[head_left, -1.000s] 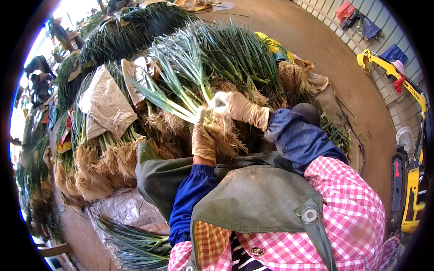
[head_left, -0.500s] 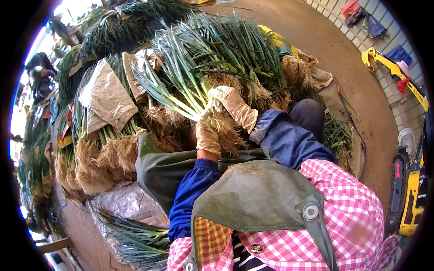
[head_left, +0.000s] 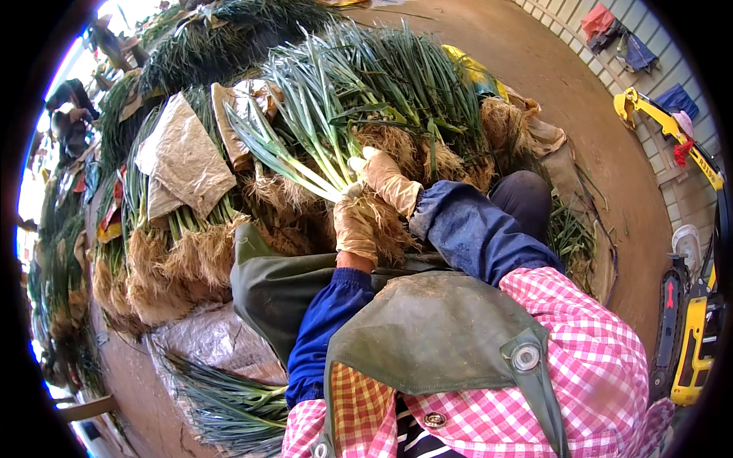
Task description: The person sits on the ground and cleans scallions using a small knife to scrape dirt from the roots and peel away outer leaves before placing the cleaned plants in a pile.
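Note:
A handful of leeks [head_left: 321, 162], with pale stems and long green leaves, fans out to the upper left in front of me. My left hand [head_left: 354, 221], in a dirty cream glove, is closed around the lower stems. From the right, my right hand [head_left: 388, 177], gloved too, presses against the same bunch with its fingers bent. Tangled tan roots [head_left: 385, 223] hang beneath both hands. Just beyond lies a big heap of leeks [head_left: 405, 72], leaves pointing away and roots toward me. Where exactly my right fingertips sit among the stems is hard to see.
Rooted bundles [head_left: 179, 263] stand to the left beneath a beige cloth [head_left: 187, 156]. Trimmed leeks [head_left: 229, 404] lie on a plastic sheet [head_left: 217, 340] at lower left. A yellow mini excavator [head_left: 691, 351] stands at right by a tiled wall [head_left: 649, 38]. Another person [head_left: 72, 122] is far left.
My right hand has shifted slightly down and toward me along the bunch. My left hand keeps its hold, nearly in the same spot.

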A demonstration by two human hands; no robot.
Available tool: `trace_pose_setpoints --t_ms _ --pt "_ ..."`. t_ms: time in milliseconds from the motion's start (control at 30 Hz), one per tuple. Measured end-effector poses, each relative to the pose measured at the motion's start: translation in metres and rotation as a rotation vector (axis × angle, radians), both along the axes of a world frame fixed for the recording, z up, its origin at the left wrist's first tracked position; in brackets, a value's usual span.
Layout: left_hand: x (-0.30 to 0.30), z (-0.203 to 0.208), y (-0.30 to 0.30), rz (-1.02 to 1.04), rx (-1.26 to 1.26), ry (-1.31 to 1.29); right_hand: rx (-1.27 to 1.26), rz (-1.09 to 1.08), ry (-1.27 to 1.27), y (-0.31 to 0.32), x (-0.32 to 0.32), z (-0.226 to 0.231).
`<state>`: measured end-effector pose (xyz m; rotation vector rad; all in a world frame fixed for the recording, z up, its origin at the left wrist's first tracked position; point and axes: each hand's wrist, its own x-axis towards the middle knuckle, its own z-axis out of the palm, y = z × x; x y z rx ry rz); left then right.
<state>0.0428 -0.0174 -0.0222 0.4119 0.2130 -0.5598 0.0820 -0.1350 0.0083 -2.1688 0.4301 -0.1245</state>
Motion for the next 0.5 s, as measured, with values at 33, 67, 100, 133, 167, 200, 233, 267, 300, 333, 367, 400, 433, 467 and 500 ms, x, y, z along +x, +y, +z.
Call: trace_pose_setpoints --t_ms 33,67,100,133,167,200,233,267,300,333,367,400,433,467,500 --pt "0.001 0.0 0.005 0.016 -0.006 0.005 -0.09 0.014 0.033 0.005 0.002 0.005" --pt "0.001 0.0 0.017 0.043 0.084 0.037 0.025 -0.039 0.033 0.01 0.004 0.011" --pt "-0.002 0.012 0.022 0.046 0.149 0.011 0.076 -0.11 0.011 0.005 0.002 0.018" --pt "-0.006 0.026 0.022 0.039 0.211 -0.018 0.212 -0.088 0.047 -0.013 0.003 0.021" --pt "-0.009 0.035 0.02 0.054 0.129 0.018 0.347 -0.063 0.083 -0.032 0.004 0.025" --pt "-0.015 0.034 0.026 -0.033 0.06 -0.155 0.571 -0.057 0.013 -0.044 0.005 0.029" --pt "-0.015 0.047 0.027 -0.108 -0.07 -0.135 0.791 -0.05 -0.058 -0.06 0.008 0.029" --pt "-0.016 0.048 0.027 -0.124 -0.136 -0.173 0.901 -0.018 -0.007 -0.076 0.012 0.03" --pt "-0.018 0.047 0.031 -0.127 -0.197 -0.208 0.85 -0.034 0.001 -0.081 0.007 0.032" --pt "-0.017 0.045 0.03 -0.114 -0.207 -0.18 0.411 -0.07 -0.034 -0.089 0.011 0.027" --pt "-0.016 0.043 0.028 -0.103 -0.219 -0.152 -0.029 -0.104 -0.069 -0.094 0.015 0.025" --pt "-0.014 0.038 0.032 -0.076 -0.221 -0.123 -0.222 -0.153 -0.159 -0.079 0.017 0.032" --pt "-0.014 0.039 0.028 -0.071 -0.225 -0.124 -0.175 -0.178 -0.55 -0.07 0.017 0.029" --pt "-0.015 0.04 0.025 -0.065 -0.229 -0.124 -0.047 -0.126 -0.5 -0.068 0.017 0.03" --pt "-0.015 0.035 0.03 -0.039 -0.222 -0.118 0.094 -0.055 -0.438 -0.042 0.013 0.046"
